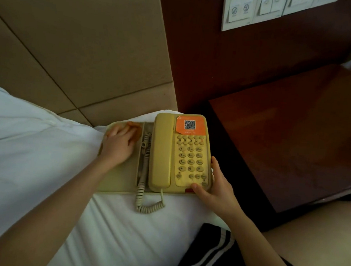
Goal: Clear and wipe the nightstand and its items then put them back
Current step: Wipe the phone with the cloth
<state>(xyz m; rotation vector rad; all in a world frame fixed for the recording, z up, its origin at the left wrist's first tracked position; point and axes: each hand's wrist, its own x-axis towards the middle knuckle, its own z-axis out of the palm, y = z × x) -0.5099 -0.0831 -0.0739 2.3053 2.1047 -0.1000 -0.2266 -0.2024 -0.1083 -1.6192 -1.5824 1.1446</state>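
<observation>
White bedsheet: beige plastic tray, yellowed corded telephone are laid on it | left hand curled on orange-brown cloth, tray judged mid-wipe | right hand clamped on telephone | dark wooden nightstand cleared, put-back pending

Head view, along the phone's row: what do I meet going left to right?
White bedding → left hand on a cloth → coiled cord → handset → keypad → right hand holding the telephone → nightstand.

Digits 0–9 on telephone keys
</observation>
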